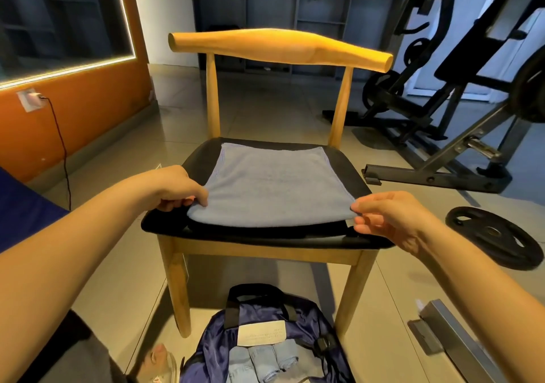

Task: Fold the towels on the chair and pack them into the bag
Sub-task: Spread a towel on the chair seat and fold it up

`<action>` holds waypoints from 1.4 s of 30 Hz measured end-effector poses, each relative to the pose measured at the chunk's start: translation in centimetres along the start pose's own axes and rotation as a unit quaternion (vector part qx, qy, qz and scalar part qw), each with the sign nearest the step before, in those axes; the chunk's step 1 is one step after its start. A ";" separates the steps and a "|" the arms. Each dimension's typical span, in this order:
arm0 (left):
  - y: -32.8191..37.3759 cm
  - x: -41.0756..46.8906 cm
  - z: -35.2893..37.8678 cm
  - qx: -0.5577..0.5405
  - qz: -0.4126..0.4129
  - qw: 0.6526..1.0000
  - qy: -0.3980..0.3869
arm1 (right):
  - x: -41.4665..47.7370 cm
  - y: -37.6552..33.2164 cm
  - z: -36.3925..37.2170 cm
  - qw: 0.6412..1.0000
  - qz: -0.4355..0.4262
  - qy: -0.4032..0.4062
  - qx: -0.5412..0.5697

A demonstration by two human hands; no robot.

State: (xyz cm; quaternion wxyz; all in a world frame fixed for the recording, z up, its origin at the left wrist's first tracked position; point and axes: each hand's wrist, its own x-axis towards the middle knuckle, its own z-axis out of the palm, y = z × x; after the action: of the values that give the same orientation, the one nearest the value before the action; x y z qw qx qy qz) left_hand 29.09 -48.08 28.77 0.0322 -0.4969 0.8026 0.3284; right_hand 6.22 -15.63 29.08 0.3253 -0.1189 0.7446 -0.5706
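A light blue towel (274, 185) lies spread flat on the black seat of a wooden chair (348, 158). My left hand (174, 188) pinches the towel's near left corner. My right hand (389, 220) pinches its near right corner between thumb and fingers. The near edge is lifted slightly off the seat. On the floor below the chair sits an open navy bag (265, 317) with black handles. Inside it lie three rolled blue towels (262, 362) side by side.
A black weight plate (495, 236) lies on the tiled floor at the right. Gym machines (442, 93) stand behind it. A metal bar (451, 332) lies at the lower right. An orange wall with a plugged-in cable (62, 146) is on the left.
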 end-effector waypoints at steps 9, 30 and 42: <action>-0.6 -0.3 -0.3 0.041 -0.015 0.999 -0.009 | 0.0 0.8 0.9 0.954 -0.025 -0.003 -0.299; 3.0 6.7 0.4 -0.106 0.007 0.985 0.134 | 4.4 -0.2 2.7 0.912 -0.075 0.034 -0.401; 6.9 12.2 0.4 -0.172 0.014 0.980 0.103 | 9.9 -3.6 4.1 0.925 -0.085 0.068 -0.365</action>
State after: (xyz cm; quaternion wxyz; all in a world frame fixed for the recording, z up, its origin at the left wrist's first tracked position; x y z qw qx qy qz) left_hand 17.18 -55.38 27.25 -0.1413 -0.5150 0.7402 0.4085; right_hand 0.53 -25.41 28.36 0.1580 -0.2535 0.9088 -0.2913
